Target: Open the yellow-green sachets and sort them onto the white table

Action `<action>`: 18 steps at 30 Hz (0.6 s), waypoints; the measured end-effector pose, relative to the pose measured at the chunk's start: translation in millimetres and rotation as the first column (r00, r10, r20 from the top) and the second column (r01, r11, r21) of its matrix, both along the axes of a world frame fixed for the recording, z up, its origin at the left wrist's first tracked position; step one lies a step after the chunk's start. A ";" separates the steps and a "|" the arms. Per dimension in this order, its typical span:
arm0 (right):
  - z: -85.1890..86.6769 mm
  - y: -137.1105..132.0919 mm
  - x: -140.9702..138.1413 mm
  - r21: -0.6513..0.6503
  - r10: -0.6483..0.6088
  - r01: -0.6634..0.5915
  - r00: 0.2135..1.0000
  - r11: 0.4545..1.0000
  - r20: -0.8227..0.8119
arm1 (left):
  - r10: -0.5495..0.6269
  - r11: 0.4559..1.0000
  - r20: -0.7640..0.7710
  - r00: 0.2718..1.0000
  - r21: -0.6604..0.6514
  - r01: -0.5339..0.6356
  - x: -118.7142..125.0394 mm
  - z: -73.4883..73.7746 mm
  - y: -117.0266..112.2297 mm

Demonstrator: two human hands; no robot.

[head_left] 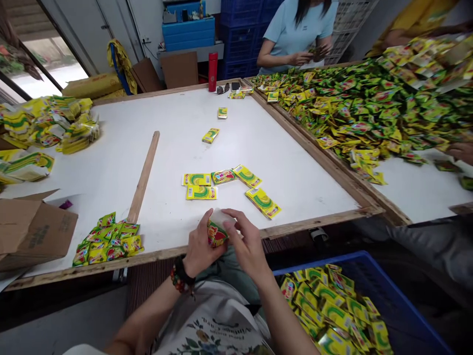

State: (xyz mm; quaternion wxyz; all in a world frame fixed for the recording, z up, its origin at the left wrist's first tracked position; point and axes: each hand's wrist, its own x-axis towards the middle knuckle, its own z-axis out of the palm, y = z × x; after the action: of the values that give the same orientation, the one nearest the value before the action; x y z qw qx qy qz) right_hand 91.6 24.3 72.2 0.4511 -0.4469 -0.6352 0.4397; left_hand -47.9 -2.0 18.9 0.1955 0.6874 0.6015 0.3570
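My left hand (201,241) grips a small printed box (217,234) at the table's front edge. Green, yellow and red print shows on its front, and a white part stands up at its top. My right hand (247,241) closes on the other side, with thumb and fingers at that white part. Just beyond my hands lie several flat yellow-green boxes, among them one box (201,192) nearest my left hand and a slanted box (263,202) to the right. To the left, a cluster of small shiny packets (109,239) rests near the edge.
A wooden strip (145,175) lies on the white table (177,133). Cardboard carton (37,231) and stacked flat boxes (48,123) stand left. A blue crate (402,296) of boxes is low right. Beyond a wooden rail, packets (343,108) are heaped; a co-worker (291,37) stands behind.
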 end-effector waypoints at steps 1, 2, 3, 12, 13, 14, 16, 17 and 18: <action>1.8 -1.5 4.5 -0.043 0.001 -0.004 0.997 0.999 -0.073 | 0.035 0.999 0.057 0.998 0.036 -0.037 10.2 -4.9 -3.6; 1.0 -2.9 7.8 -0.096 -0.010 -0.002 0.992 0.995 -0.129 | 0.059 0.995 0.099 0.993 0.076 -0.067 19.4 -9.9 -6.7; -2.0 -3.9 10.0 -0.150 -0.030 0.005 0.985 0.989 -0.169 | 0.067 0.989 0.127 0.990 0.122 -0.083 27.3 -14.7 -9.1; -27.5 -9.8 21.3 -0.283 0.069 -0.142 0.965 0.949 -0.253 | -0.055 0.972 0.144 0.988 0.233 0.020 39.9 -30.4 -9.7; -27.1 -11.2 21.5 -0.207 0.082 -0.122 0.979 0.971 -0.189 | -0.040 0.984 0.110 0.993 0.174 0.020 39.7 -30.3 -9.8; -26.6 -12.5 21.2 -0.140 0.075 -0.092 0.990 0.986 -0.123 | -0.032 0.994 0.080 0.996 0.108 0.023 39.9 -30.1 -9.9; -25.9 -14.1 19.8 -0.081 0.012 -0.014 1.000 0.997 -0.019 | -0.036 0.999 0.045 0.998 0.005 0.036 40.7 -29.8 -10.1; -25.5 -14.1 19.3 -0.089 -0.025 0.026 1.000 0.996 0.012 | -0.046 0.999 0.043 0.998 -0.012 0.046 41.3 -29.7 -10.1; -25.0 -13.6 19.1 -0.114 -0.052 0.055 0.998 0.992 0.031 | -0.051 0.999 0.045 0.998 -0.014 0.052 41.7 -29.8 -10.1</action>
State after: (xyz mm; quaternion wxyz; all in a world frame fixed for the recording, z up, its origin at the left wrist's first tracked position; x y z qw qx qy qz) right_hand 110.6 10.7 47.2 0.4272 -0.4952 -0.6029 0.4570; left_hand -6.1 -12.1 -10.9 0.2235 0.6930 0.5818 0.3625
